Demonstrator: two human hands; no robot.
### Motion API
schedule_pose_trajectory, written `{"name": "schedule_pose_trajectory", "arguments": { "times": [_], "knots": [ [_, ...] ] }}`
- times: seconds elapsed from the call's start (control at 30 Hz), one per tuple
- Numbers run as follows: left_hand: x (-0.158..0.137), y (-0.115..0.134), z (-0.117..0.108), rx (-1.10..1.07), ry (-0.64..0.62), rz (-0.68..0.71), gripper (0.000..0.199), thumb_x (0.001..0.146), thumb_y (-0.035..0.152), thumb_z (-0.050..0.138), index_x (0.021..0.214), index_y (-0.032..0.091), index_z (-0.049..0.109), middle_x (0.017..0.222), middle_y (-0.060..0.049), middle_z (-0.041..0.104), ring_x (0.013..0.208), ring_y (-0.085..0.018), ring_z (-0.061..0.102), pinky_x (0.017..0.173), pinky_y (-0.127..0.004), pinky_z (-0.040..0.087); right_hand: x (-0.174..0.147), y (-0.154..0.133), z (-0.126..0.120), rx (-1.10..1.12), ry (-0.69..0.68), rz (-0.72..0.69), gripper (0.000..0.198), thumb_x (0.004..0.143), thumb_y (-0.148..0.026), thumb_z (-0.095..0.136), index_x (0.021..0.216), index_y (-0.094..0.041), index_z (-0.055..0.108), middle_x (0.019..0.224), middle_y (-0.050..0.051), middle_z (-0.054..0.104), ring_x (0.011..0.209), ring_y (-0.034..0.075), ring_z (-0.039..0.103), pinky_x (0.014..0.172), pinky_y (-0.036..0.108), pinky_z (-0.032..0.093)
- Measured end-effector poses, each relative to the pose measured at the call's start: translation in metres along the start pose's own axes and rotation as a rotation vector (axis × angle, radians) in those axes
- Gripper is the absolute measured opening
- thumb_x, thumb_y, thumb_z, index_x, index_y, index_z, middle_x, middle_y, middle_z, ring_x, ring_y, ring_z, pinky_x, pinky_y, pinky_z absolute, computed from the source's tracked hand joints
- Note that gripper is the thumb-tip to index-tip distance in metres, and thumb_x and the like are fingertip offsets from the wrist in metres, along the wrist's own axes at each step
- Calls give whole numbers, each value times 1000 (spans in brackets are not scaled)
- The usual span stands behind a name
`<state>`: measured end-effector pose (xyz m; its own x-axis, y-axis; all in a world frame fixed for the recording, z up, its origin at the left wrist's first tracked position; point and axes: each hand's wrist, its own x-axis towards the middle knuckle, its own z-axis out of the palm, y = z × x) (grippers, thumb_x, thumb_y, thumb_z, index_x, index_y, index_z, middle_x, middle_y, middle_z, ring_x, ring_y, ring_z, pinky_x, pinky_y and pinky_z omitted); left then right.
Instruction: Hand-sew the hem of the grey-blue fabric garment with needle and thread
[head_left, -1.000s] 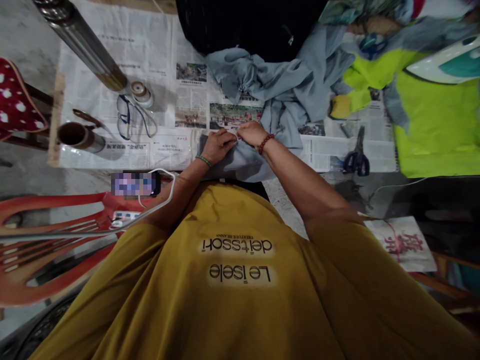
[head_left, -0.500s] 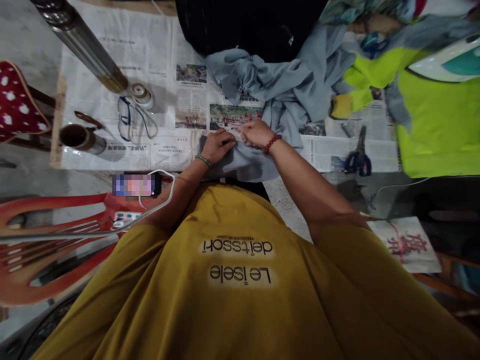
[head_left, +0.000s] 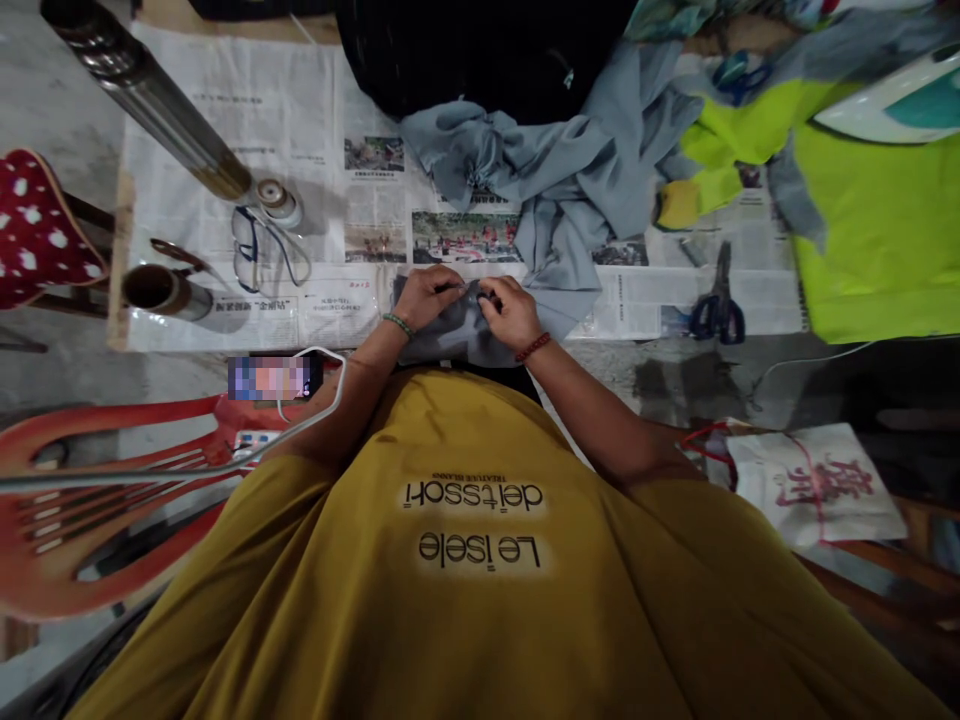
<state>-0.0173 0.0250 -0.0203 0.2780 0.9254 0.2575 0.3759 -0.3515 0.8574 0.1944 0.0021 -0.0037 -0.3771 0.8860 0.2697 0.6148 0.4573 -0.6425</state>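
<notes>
Both hands meet over a grey cloth [head_left: 459,338] at the table's front edge. My left hand [head_left: 429,298], with a green bead bracelet at its wrist, pinches a fold of this cloth between thumb and fingers. Just to the right, my right hand [head_left: 514,315] has its fingers curled and pinched at the same fold, a small gap from the left fingertips. Anything as thin as a needle or thread between them is too small to make out. Beyond the hands, more grey fabric [head_left: 566,195] lies bunched and runs up to the right.
Newspaper [head_left: 300,240] covers the table. On the left stand a steel flask [head_left: 180,120], its cap [head_left: 277,200], a cup [head_left: 161,293] and glasses [head_left: 246,248]. Scissors [head_left: 718,305], an iron [head_left: 896,105] and yellow-green cloth [head_left: 874,230] are right. A black object [head_left: 487,55] sits behind.
My right hand has come down towards me and turned, its fingers now lower on the cloth. My left hand keeps its pinch nearly in place. The view has shifted slightly.
</notes>
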Motion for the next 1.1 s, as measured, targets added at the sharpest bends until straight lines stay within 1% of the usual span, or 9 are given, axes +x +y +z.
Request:
{"name": "schedule_pose_trajectory", "arguments": {
  "times": [0.07, 0.13, 0.27, 0.43, 0.53, 0.63, 0.87, 1.03, 1.1],
  "knots": [
    [0, 0, 1, -12, 5, -27, 18, 89, 37, 70, 81, 21, 72, 89, -5, 76, 86, -18, 70, 83, -33, 57, 7, 4, 7, -1, 9, -9, 24, 91, -28, 60, 113, -20, 68, 114, 12, 70, 102, 24, 65, 95, 39, 54],
    [0, 0, 1, -16, 11, -51, 15, 87, 34, 70, 80, 20, 72, 89, -5, 77, 86, -18, 71, 83, -32, 57, 12, 5, 11, -6, 0, -33, 27, 90, -29, 62, 115, -20, 68, 118, 12, 69, 105, 26, 64, 96, 41, 54],
    [0, 1, 0, -14, -2, -74, 10, 84, 28, 70, 80, 19, 73, 89, -5, 77, 85, -18, 71, 83, -32, 57, 14, 8, 18, -1, 31, -70, 20, 98, -36, 54, 104, -24, 70, 107, 9, 70, 105, 25, 64, 96, 41, 53],
    [1, 3, -1, -11, -3, -105, 9, 84, 27, 70, 78, 20, 72, 87, -5, 76, 84, -18, 70, 81, -31, 56, 11, 9, 22, 0, 66, -129, 33, 105, -45, 44, 99, -26, 70, 99, 8, 70, 100, 24, 63, 94, 40, 53],
    [1, 4, -1, -10, -7, -109, 10, 84, 28, 70, 77, 20, 71, 85, -4, 75, 84, -19, 70, 82, -32, 56, 11, 8, 23, 10, 66, -127, 36, 106, -46, 42, 95, -25, 69, 96, 8, 69, 97, 23, 62, 92, 40, 52],
    [2, 6, -2, 3, -12, -117, 9, 84, 26, 70, 77, 21, 70, 83, -4, 74, 83, -18, 68, 81, -32, 56, 13, 5, 21, 51, 83, -88, 36, 106, -48, 41, 92, -25, 66, 93, 7, 67, 94, 22, 61, 90, 39, 52],
    [2, 7, -1, 83, 9, -149, 11, 85, 28, 68, 77, 20, 68, 79, -4, 72, 80, -17, 66, 79, -30, 54, 17, -8, 12, 243, 197, 49, 31, 102, -51, 49, 88, -26, 60, 83, 3, 63, 87, 20, 60, 89, 37, 53],
    [1, 3, 1, 70, 11, -95, 14, 86, 30, 69, 75, 21, 67, 79, -4, 72, 78, -18, 66, 77, -31, 54, 22, -16, 18, 343, 113, 239, 29, 100, -52, 51, 92, -27, 61, 78, 0, 63, 73, 17, 61, 78, 33, 56],
    [1, 1, 1, 60, 14, -74, 15, 86, 30, 68, 74, 21, 67, 78, -4, 72, 78, -18, 66, 77, -32, 54, 25, -17, 21, 358, 90, 277, 28, 98, -52, 54, 90, -26, 61, 79, 0, 64, 70, 16, 61, 75, 33, 56]
  ]
}}
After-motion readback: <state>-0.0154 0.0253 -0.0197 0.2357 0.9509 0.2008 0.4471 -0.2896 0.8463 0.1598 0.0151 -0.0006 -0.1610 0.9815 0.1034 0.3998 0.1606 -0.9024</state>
